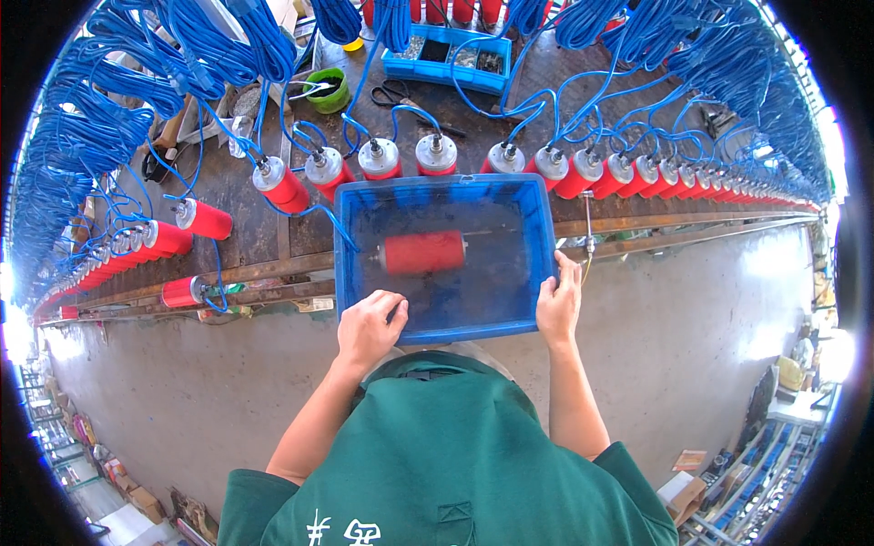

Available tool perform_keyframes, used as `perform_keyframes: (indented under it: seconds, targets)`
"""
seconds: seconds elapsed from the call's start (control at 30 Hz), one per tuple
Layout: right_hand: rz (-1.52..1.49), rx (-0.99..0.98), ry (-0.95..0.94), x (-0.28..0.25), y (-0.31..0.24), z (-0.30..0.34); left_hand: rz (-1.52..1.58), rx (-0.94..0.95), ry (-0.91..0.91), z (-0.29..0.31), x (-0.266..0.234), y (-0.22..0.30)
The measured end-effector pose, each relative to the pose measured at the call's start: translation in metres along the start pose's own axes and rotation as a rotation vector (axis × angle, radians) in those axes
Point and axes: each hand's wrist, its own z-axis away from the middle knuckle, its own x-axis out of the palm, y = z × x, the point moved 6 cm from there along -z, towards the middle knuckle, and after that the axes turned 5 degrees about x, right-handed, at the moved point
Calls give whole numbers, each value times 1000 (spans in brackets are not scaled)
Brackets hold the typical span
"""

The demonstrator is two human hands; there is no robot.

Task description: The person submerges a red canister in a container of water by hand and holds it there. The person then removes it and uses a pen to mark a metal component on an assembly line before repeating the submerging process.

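A blue rectangular tub (437, 337) stands in front of me at the bench edge, holding what looks like murky water. In it lies a red cylinder (423, 252) on its side, with small metal fittings at its ends. My left hand (371, 326) is curled over the tub's near left corner, its fingertips partly hidden. On the other side, my right hand (559, 298) grips the right wall near the front, thumb by the rim. A blue cable (339, 227) runs over the tub's left rim. Neither hand touches the cylinder.
Red cylinders with metal caps (435, 155) stand in a long row along the bench (309, 235), each with a blue cable. Coiled blue cables (209, 45) hang above. Behind are a blue divided tray (448, 62), a green bowl (328, 91) and scissors (393, 95).
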Motion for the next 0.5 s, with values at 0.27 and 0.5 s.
perform_keyframes:
  seconds: [0.27,0.5]
  targets:
    - [59,-27,19,1,1,1,-3,2,-4,0,-1,2]
    - [19,-16,5,0,-1,0,-16,26,25,0,-1,1]
